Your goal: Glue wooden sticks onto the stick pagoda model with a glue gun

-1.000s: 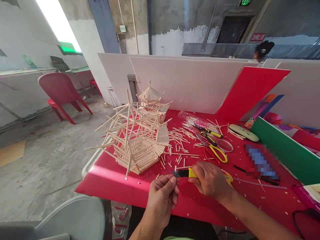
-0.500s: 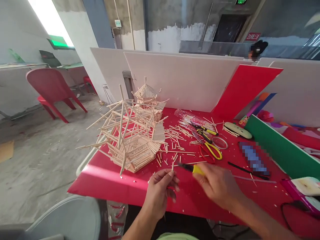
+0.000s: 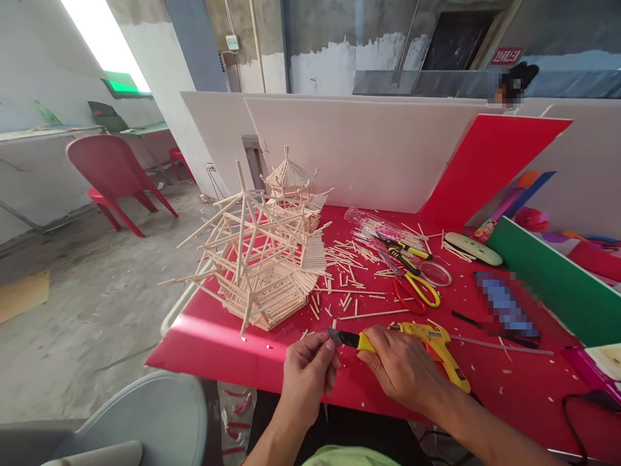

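Pinched in my left hand is a short wooden stick, its pale tip poking up past the thumb and forefinger. My right hand is wrapped around a yellow utility knife, whose blade points left and lies close to the stick and my left fingertips. Whether the blade touches the stick I cannot tell. Beyond my hands stands a half-built pavilion model made of wooden sticks, with a finished-looking roofed tower behind it. A yellow hot glue gun lies beside my right hand, partly hidden by it.
Loose stick pieces are scattered over the red tabletop. Yellow-handled pliers, a clear tape roll and a green board lie to the right. White panels wall off the back; a grey stool stands front left.
My right hand has brought the knife left and down, closer to the stick in my left hand. The glue gun now shows past my right hand. The view has shifted slightly.
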A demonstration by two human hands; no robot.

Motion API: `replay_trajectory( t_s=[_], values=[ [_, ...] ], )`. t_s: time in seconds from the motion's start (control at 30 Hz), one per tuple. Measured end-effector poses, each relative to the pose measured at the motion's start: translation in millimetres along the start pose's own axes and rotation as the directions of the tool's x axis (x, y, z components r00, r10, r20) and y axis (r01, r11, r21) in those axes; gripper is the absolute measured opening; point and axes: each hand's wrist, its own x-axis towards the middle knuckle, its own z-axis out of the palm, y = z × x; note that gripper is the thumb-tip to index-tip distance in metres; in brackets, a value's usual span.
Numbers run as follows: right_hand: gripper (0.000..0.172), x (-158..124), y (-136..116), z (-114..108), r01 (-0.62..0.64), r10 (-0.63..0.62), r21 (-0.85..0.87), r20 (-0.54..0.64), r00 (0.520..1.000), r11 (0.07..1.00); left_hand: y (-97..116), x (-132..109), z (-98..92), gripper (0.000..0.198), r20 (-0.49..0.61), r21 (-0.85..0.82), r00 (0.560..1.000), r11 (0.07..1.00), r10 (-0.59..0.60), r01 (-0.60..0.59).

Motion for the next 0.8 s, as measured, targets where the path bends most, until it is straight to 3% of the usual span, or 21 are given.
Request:
replay_trajectory(
  t_s=[0.1,0.17,0.27,0.33,0.37,0.4,0.47,0.57,0.67,0.8],
  values=[
    [0.033,4.4,7.1,-0.7,0.096,-0.113,-0.168,-0.100,0.988,0.981,6.8,-8.2,1.5,0.038,0.018,-0.067,0.997,0.995,-0.069,0.070],
    [0.037,9.4,26.4,-8.5,0.059,-0.107,-0.284,-0.156,0.982,0.957,8.7,-15.9,-0.8,0.036,0.034,-0.122,0.991,0.984,-0.127,0.130],
    [0.044,16.7,69.2,-29.8,-0.179,0.068,-0.373,-0.292,0.954,0.910,4.5,-24.8,-8.2,0.031,0.096,-0.115,0.971,0.967,-0.217,0.227],
    [0.043,18.6,86.8,-41.8,-0.411,0.234,-0.387,-0.429,0.872,0.825,0.1,-24.3,-11.8,0.033,0.104,-0.115,0.969,0.965,-0.224,0.235],
    [0.043,18.2,87.0,-44.5,-0.426,0.266,-0.375,-0.408,0.873,0.823,-1.5,-21.8,-12.3,0.035,0.069,-0.128,0.976,0.968,-0.207,0.215],
    [0.043,16.9,80.8,-44.5,-0.373,0.248,-0.348,-0.355,0.901,0.860,-2.4,-18.1,-11.7,0.037,0.033,-0.140,0.984,0.974,-0.178,0.181],
    [0.038,12.3,53.6,-37.3,-0.149,0.128,-0.175,-0.125,0.984,0.973,-2.2,-9.7,-8.7,0.037,-0.009,-0.149,0.993,0.982,-0.122,0.119],
    [0.031,3.5,6.9,-19.2,-0.027,0.025,0.058,0.043,0.999,0.998,0.2,-1.3,-4.2,0.037,0.000,-0.104,0.995,0.990,-0.095,0.094],
    [0.028,-2.8,-12.0,-5.8,-0.041,0.034,0.091,0.074,0.997,0.995,1.8,-1.5,-4.0,0.039,-0.002,-0.050,0.998,0.996,-0.068,0.068],
    [0.033,-3.0,-4.3,2.6,0.021,-0.024,-0.055,-0.040,0.999,0.998,3.4,-8.1,-4.2,0.041,-0.024,-0.003,0.998,0.999,-0.052,0.052]
  ],
)
